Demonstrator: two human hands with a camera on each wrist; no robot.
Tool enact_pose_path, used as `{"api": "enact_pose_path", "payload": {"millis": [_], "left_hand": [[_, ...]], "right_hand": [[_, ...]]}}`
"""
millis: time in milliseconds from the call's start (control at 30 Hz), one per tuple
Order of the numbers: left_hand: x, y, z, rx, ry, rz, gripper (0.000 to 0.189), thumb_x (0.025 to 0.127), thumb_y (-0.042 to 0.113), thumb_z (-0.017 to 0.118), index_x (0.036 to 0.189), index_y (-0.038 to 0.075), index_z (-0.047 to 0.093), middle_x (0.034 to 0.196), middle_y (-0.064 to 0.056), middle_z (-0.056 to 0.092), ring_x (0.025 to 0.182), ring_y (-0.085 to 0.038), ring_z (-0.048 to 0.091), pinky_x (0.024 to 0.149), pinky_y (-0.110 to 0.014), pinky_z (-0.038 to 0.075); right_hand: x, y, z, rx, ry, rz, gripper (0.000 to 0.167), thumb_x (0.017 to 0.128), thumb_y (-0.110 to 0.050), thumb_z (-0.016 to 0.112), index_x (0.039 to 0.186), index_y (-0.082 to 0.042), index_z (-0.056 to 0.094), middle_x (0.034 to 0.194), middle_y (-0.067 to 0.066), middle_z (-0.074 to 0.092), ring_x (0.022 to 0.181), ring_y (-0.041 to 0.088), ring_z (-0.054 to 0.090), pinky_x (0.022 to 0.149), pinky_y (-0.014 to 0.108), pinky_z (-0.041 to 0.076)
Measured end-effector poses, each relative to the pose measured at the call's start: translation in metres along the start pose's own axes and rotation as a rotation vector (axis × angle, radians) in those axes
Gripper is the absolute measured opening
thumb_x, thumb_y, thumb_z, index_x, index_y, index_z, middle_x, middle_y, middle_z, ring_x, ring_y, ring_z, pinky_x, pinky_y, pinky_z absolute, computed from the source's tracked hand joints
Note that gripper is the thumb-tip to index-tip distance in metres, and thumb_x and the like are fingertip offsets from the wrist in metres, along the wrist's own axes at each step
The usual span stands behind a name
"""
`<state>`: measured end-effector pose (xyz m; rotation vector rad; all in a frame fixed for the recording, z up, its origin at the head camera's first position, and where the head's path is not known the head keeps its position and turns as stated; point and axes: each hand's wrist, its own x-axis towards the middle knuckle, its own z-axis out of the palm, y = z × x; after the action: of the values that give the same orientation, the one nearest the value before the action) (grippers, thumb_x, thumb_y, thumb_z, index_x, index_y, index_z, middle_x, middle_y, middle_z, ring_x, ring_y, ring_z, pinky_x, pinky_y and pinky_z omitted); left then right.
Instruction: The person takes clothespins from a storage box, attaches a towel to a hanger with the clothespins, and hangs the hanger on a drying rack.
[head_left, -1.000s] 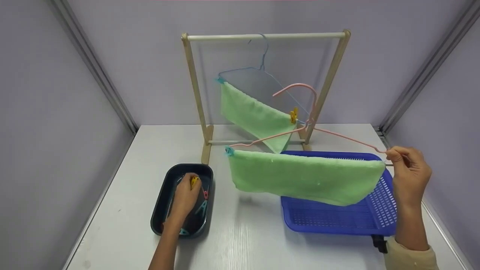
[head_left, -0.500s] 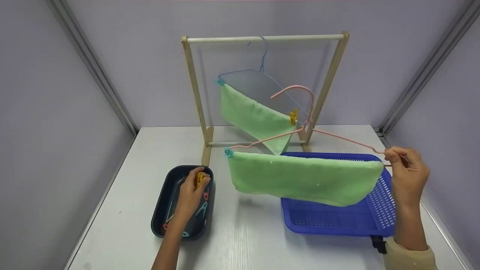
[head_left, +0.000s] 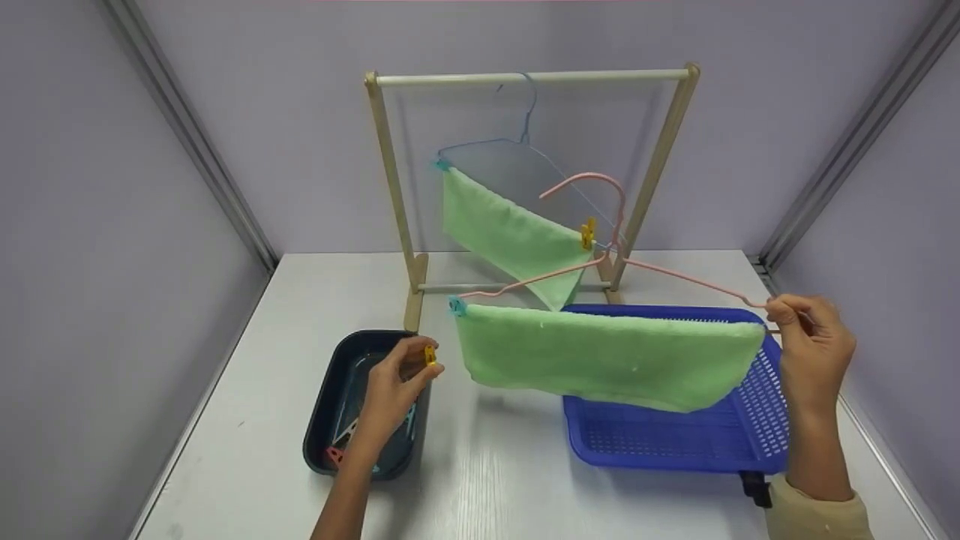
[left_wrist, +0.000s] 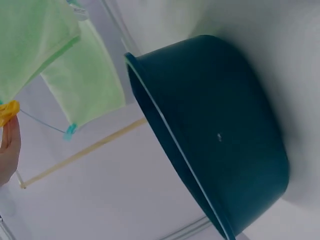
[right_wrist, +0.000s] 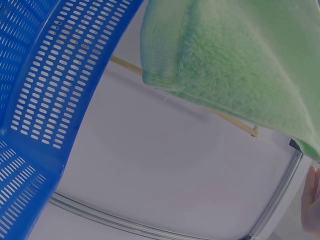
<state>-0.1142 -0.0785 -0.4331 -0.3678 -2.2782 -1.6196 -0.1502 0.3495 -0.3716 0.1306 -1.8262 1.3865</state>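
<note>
In the head view my left hand pinches a yellow clothespin between thumb and fingers, above the right rim of a dark teal tub. My right hand grips the right end of a pink hanger, held up at the right. Over the hanger's lower bar hangs a folded light green towel. A teal clothespin clips its left corner to the hanger. In the left wrist view the yellow clothespin shows at the fingertips. The right wrist view shows the towel close up.
Behind stands a wooden rack with a blue hanger on its bar. That hanger bears another green towel, clipped by teal and yellow clothespins. A blue perforated basket lies below the held towel. A red clothespin lies in the tub.
My left hand has risen from inside the tub and moved right, carrying the yellow clothespin. My right hand and the pink hanger have shifted only slightly left.
</note>
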Motion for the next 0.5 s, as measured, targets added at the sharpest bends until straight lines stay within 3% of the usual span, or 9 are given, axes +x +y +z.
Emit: {"api": "enact_pose_path", "payload": {"millis": [267,500], "left_hand": [[-0.004,0.021,0.000,-0.023,-0.047,-0.068,0.031,0.082,-0.003,0.065,0.111,-0.004,0.056,0.104,-0.018,0.063,0.092,-0.029,0.062,0.080,-0.034,0.050],[-0.005,0.031,0.001,-0.038,-0.066,-0.045,0.032,0.080,-0.003,0.067,0.111,-0.005,0.057,0.105,-0.014,0.063,0.092,-0.028,0.062,0.078,-0.034,0.051]], "right_hand": [[0.001,0.013,0.000,0.014,0.009,-0.037,0.018,0.085,0.000,0.063,0.083,0.017,0.061,0.076,-0.003,0.058,0.072,0.009,0.053,0.071,0.017,0.044],[0.001,0.014,0.001,0.022,0.005,-0.024,0.017,0.085,-0.001,0.063,0.083,0.017,0.061,0.078,-0.001,0.059,0.072,0.010,0.053,0.069,0.017,0.045]]}}
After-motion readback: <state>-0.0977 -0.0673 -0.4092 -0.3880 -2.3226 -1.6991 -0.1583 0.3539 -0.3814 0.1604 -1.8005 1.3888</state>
